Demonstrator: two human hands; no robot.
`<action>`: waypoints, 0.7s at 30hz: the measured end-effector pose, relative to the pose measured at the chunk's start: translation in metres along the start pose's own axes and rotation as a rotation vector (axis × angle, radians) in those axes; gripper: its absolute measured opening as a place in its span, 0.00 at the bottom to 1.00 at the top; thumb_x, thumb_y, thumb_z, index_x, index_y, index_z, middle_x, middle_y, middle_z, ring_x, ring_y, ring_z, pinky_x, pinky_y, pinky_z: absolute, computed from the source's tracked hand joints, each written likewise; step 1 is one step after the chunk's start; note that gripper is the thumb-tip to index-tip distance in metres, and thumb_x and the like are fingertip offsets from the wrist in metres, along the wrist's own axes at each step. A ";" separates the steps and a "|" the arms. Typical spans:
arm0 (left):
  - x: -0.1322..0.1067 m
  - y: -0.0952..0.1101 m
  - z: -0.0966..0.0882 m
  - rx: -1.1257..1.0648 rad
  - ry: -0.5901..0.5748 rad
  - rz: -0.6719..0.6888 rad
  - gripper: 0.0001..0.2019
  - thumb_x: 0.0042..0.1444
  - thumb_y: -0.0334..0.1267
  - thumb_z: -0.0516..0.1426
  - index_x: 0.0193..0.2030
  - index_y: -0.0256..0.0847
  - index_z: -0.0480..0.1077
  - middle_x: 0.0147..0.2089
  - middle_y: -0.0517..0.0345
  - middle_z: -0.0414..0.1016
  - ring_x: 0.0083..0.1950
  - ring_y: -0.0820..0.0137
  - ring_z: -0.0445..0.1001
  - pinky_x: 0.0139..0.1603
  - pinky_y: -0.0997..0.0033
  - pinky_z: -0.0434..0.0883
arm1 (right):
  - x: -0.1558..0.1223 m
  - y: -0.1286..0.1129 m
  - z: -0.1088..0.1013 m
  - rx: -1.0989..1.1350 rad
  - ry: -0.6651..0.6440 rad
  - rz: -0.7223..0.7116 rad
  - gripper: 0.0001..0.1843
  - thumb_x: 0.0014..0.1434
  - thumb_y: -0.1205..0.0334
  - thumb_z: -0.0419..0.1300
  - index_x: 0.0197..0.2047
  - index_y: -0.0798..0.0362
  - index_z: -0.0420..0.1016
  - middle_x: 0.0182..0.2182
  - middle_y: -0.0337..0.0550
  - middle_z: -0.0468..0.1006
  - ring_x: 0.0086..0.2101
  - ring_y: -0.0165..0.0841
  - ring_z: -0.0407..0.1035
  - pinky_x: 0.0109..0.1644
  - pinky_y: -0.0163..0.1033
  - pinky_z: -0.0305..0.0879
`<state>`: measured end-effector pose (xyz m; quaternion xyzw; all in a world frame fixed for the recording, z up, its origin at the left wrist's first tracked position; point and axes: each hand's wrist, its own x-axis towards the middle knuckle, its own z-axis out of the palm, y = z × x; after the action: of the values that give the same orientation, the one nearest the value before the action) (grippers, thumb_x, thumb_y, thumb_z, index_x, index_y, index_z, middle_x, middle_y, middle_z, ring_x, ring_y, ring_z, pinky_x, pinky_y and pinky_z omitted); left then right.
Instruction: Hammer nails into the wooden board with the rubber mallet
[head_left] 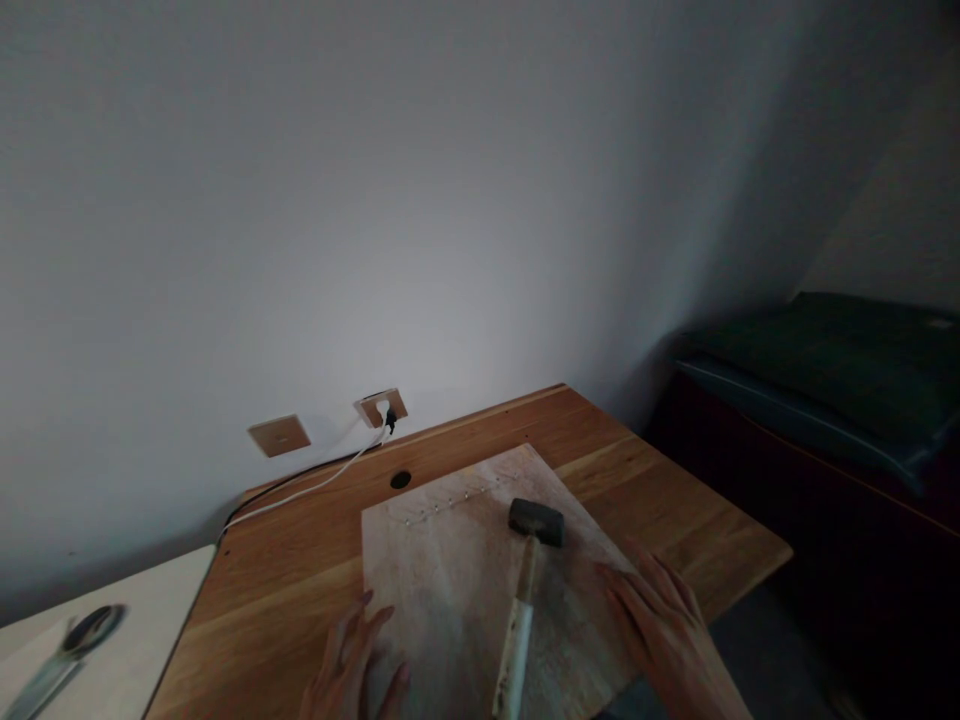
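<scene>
Pale worn board (pixel 450 590) lying flat at lower centre of the frame, row of small nails near its far edge, dark-headed hammer (pixel 525 590) lying on it, light handle toward the bottom edge

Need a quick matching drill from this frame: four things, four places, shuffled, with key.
Things:
1. hammer
2. left hand
3. right hand
4. white cable

Places:
A. flat on the board's right edge
B. running from the wall socket along the desk's back edge
C. lying on the middle of the board, head away from the person
D. on the board's near left corner

Pairs: 1-C, 2-D, 3-A, 4-B
</scene>
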<state>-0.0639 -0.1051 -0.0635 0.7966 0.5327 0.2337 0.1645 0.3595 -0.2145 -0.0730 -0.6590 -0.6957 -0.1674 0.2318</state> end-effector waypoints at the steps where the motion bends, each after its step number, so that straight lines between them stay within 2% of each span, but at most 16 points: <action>1: 0.009 0.013 0.004 -0.011 -0.033 0.035 0.23 0.60 0.48 0.59 0.63 0.62 0.70 0.70 0.55 0.66 0.66 0.48 0.71 0.53 0.43 0.80 | 0.000 0.015 0.001 -0.012 0.007 0.028 0.18 0.68 0.62 0.55 0.58 0.47 0.77 0.52 0.45 0.82 0.65 0.48 0.62 0.66 0.56 0.58; 4: 0.037 0.061 0.022 -0.106 -0.128 0.145 0.22 0.62 0.46 0.59 0.63 0.55 0.69 0.71 0.49 0.64 0.68 0.51 0.69 0.58 0.46 0.77 | 0.000 0.071 0.002 -0.044 0.005 0.101 0.19 0.70 0.60 0.49 0.52 0.51 0.80 0.50 0.49 0.83 0.63 0.50 0.64 0.65 0.58 0.60; 7: 0.065 0.103 0.039 -0.219 -0.240 0.274 0.22 0.61 0.43 0.61 0.62 0.51 0.69 0.70 0.46 0.64 0.68 0.53 0.68 0.63 0.51 0.73 | 0.000 0.132 -0.002 -0.070 0.032 0.226 0.22 0.68 0.55 0.46 0.48 0.54 0.80 0.48 0.56 0.82 0.55 0.51 0.71 0.59 0.58 0.65; 9: 0.080 0.116 0.048 -0.299 -0.279 0.298 0.17 0.63 0.38 0.58 0.58 0.49 0.71 0.63 0.47 0.72 0.62 0.57 0.73 0.62 0.55 0.73 | -0.004 0.166 -0.008 -0.106 0.094 0.379 0.25 0.66 0.51 0.45 0.49 0.56 0.78 0.50 0.61 0.80 0.53 0.53 0.72 0.55 0.58 0.68; 11: 0.088 0.117 0.053 -0.346 -0.253 0.258 0.12 0.65 0.35 0.54 0.51 0.47 0.74 0.53 0.49 0.78 0.54 0.59 0.77 0.57 0.57 0.75 | -0.015 0.185 -0.013 -0.103 0.142 0.533 0.29 0.65 0.48 0.43 0.50 0.58 0.77 0.48 0.64 0.79 0.49 0.55 0.73 0.53 0.58 0.69; 13: 0.089 0.110 0.057 -0.357 -0.208 0.205 0.08 0.66 0.37 0.53 0.44 0.46 0.74 0.44 0.51 0.80 0.47 0.59 0.79 0.52 0.58 0.75 | -0.034 0.189 -0.014 -0.099 0.199 0.677 0.32 0.64 0.45 0.43 0.52 0.61 0.76 0.46 0.66 0.77 0.50 0.58 0.72 0.54 0.60 0.69; 16: 0.083 0.097 0.061 -0.359 -0.179 0.175 0.11 0.69 0.42 0.52 0.39 0.45 0.74 0.39 0.52 0.79 0.42 0.60 0.78 0.47 0.59 0.76 | -0.067 0.175 -0.007 -0.077 0.305 0.784 0.37 0.63 0.40 0.46 0.59 0.61 0.72 0.52 0.67 0.74 0.59 0.64 0.64 0.58 0.63 0.65; 17: 0.082 0.094 0.063 -0.365 -0.168 0.181 0.11 0.69 0.40 0.51 0.40 0.45 0.74 0.40 0.51 0.79 0.43 0.60 0.78 0.48 0.59 0.76 | -0.077 0.169 -0.005 -0.062 0.329 0.828 0.38 0.62 0.39 0.47 0.61 0.60 0.71 0.53 0.67 0.73 0.60 0.66 0.63 0.57 0.65 0.65; 19: 0.084 0.091 0.068 -0.375 -0.125 0.216 0.11 0.66 0.35 0.51 0.49 0.45 0.73 0.49 0.48 0.77 0.52 0.60 0.77 0.55 0.58 0.75 | -0.089 0.164 -0.003 -0.028 0.319 0.936 0.39 0.62 0.38 0.49 0.63 0.58 0.71 0.50 0.68 0.75 0.58 0.69 0.64 0.52 0.68 0.66; 21: 0.097 0.093 0.074 -0.362 -0.100 0.260 0.19 0.61 0.29 0.51 0.58 0.45 0.69 0.60 0.45 0.72 0.61 0.59 0.73 0.62 0.55 0.71 | -0.087 0.167 -0.006 -0.014 0.282 1.040 0.41 0.62 0.37 0.48 0.64 0.60 0.72 0.47 0.71 0.75 0.57 0.71 0.64 0.49 0.69 0.67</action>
<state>0.0794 -0.0517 -0.0585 0.8265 0.3662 0.3051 0.2995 0.5287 -0.2785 -0.1275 -0.8892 -0.2384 -0.1219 0.3711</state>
